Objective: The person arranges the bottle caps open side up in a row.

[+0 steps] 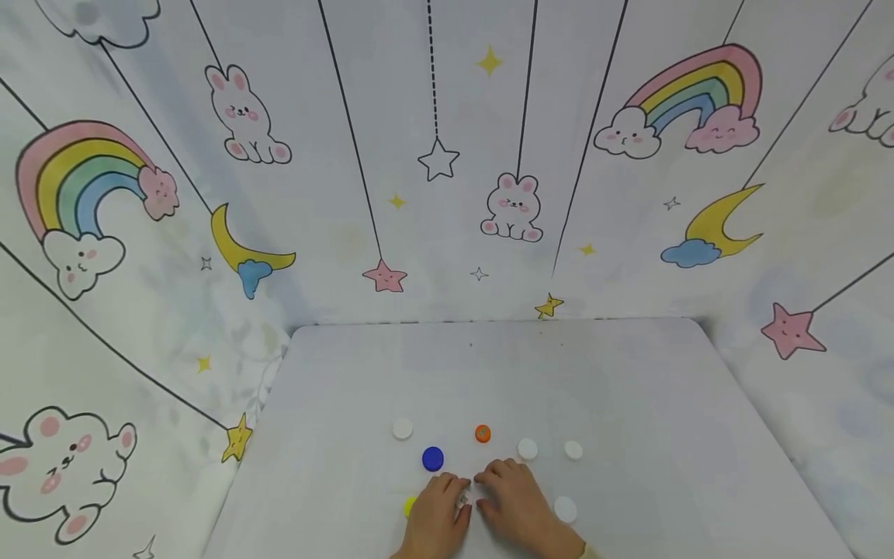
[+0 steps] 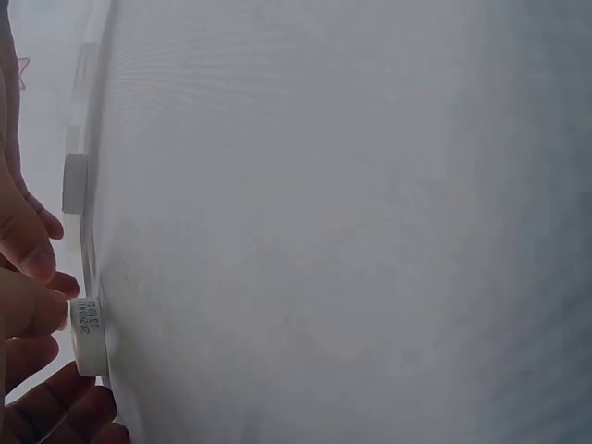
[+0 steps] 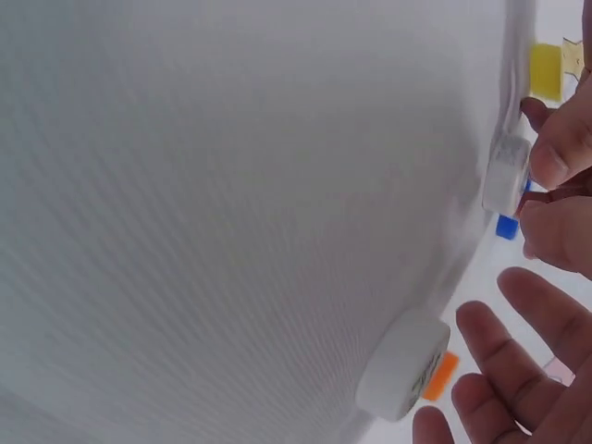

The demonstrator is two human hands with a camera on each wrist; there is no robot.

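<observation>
My left hand pinches a small white bottle cap between thumb and fingers, low over the white table. Printed digits show on the side of this cap in the left wrist view, where the left thumb meets its edge. My right hand is close beside it on the right, its fingers spread and slightly bent with nothing between them. A blue cap lies just beyond the left hand. Partly covered by that hand is a yellow cap.
Several more caps lie around the hands on the table: an orange one ahead, a white one far left, and white ones on the right, including one beside the right wrist. Patterned cloth walls enclose the table.
</observation>
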